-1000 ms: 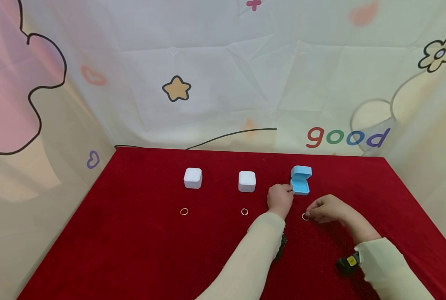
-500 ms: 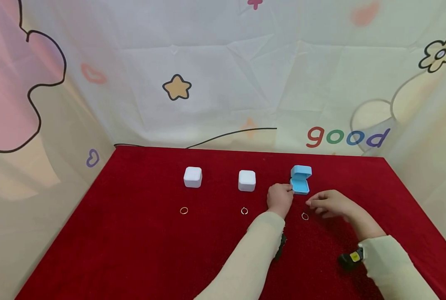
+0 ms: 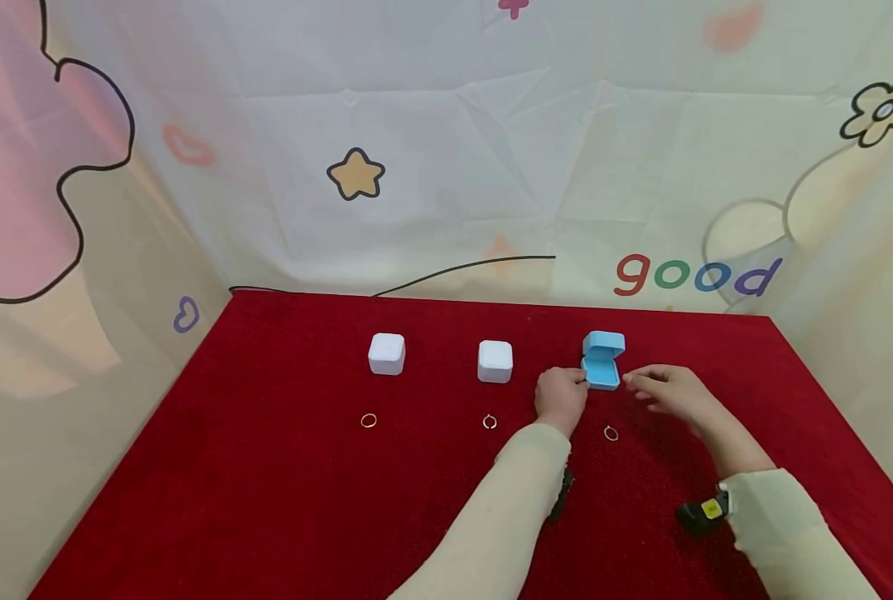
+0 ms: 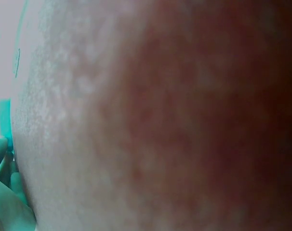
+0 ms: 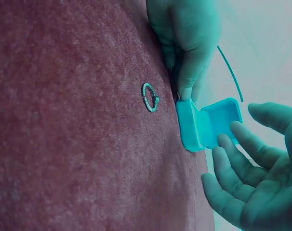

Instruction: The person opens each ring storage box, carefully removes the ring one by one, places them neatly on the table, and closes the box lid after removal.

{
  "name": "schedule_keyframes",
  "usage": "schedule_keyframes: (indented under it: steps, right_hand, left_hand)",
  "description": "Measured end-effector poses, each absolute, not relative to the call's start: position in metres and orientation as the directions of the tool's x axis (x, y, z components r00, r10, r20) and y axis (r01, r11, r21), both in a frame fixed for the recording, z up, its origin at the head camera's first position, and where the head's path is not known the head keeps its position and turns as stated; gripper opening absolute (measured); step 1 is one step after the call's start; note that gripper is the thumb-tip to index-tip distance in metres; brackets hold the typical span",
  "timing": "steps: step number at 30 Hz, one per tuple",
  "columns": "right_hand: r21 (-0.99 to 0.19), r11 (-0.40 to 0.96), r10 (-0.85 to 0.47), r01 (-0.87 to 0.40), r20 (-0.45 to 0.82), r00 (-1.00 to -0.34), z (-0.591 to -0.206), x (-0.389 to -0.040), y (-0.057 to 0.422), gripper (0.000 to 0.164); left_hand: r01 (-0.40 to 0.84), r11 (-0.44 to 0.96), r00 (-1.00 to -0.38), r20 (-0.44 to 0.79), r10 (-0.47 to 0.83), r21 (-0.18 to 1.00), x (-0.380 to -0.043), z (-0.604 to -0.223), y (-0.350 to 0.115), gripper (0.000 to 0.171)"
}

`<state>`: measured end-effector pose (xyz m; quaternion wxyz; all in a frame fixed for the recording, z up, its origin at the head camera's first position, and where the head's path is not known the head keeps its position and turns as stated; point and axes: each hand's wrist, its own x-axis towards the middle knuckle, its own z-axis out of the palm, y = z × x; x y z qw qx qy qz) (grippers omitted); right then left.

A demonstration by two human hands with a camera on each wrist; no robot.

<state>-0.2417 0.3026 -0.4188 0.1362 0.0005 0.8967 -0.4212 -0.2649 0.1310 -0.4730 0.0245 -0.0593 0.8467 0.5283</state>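
Note:
A light-blue ring box (image 3: 601,374) stands with its lid raised at the right of the red cloth. My left hand (image 3: 562,399) grips the left side of its base; the fingers overlap that edge in the right wrist view. To the right of the box is my right hand (image 3: 672,392), its fingers (image 5: 228,166) spread and loosely bent, holding nothing. A ring (image 3: 611,433) with small stones (image 5: 150,97) lies on the cloth in front of the box. In the left wrist view, cloth fills most of the picture, with the left hand (image 4: 10,204) at the lower left.
Two white boxes (image 3: 387,354), (image 3: 494,362) stand to the left, lids down. In front of them lie a plain gold ring (image 3: 368,421) and an open-banded ring (image 3: 489,422). A printed curtain (image 3: 446,167) hangs behind the red-covered table (image 3: 266,500).
My right hand has left the ring in front of the blue box and moved up to the box's right side. The ring lies on the cloth. The left hand has stayed at the box.

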Motion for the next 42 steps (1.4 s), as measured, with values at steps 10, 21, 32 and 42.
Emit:
schedule_keyframes:
  steps: [10, 21, 32, 42]
  right_hand:
    - [-0.797, 0.586, -0.048, 0.148, -0.216, -0.975, -0.417, -0.247, 0.301, 0.065]
    - [-0.842, 0.509, -0.025, 0.177, -0.22, -0.975, -0.426, -0.259, 0.3, 0.072]
    - [-0.878, 0.423, -0.024, 0.222, -0.256, -0.966, -0.431, -0.27, 0.294, 0.076]
    - [-0.889, 0.388, -0.038, 0.245, -0.281, -0.959, -0.435, -0.28, 0.29, 0.081]
  left_hand:
    - [-0.127, 0.432, -0.992, -0.106, -0.074, 0.893, -0.265, -0.473, 0.132, 0.023]
    - [-0.128, 0.427, -0.991, -0.105, -0.077, 0.895, -0.265, -0.474, 0.132, 0.023]
    - [-0.108, 0.429, -0.994, -0.088, -0.067, 0.897, -0.265, -0.473, 0.131, 0.023]
    - [-0.112, 0.447, -0.993, -0.089, -0.072, 0.887, -0.265, -0.474, 0.132, 0.023]
